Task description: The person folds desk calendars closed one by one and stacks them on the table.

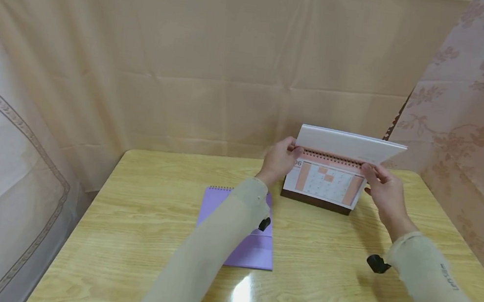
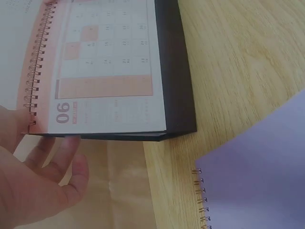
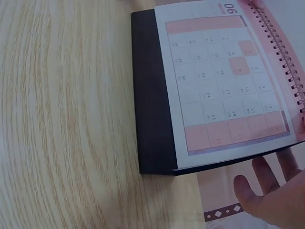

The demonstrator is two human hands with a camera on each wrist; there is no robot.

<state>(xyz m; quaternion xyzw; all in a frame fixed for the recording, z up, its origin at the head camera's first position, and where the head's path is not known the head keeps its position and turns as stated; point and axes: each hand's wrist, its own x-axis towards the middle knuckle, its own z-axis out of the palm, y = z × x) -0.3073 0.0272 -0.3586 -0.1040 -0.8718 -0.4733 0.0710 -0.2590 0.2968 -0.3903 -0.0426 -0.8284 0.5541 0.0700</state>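
Note:
A spiral-bound desk calendar [image 1: 328, 183] stands on its dark base at the back right of the table, its 06 page facing forward. Above the binding, a stack of white pages [image 1: 344, 143] is raised. My left hand [image 1: 278, 162] grips the calendar's upper left corner at the spiral, and in the left wrist view its other fingers [image 2: 62, 155] spread beside the edge. On the opposite side, my right hand [image 1: 387, 198] holds the upper right corner, thumb in front. Several of its fingers [image 3: 264, 174] lie along the side edge in the right wrist view.
A purple spiral-bound pad [image 1: 253, 256] lies flat in the middle of the wooden table [image 1: 137, 219], partly covered by my left sleeve. Beige curtain [image 1: 215, 69] hangs behind the table, and a floral pink cloth [image 1: 478, 136] hangs on the right.

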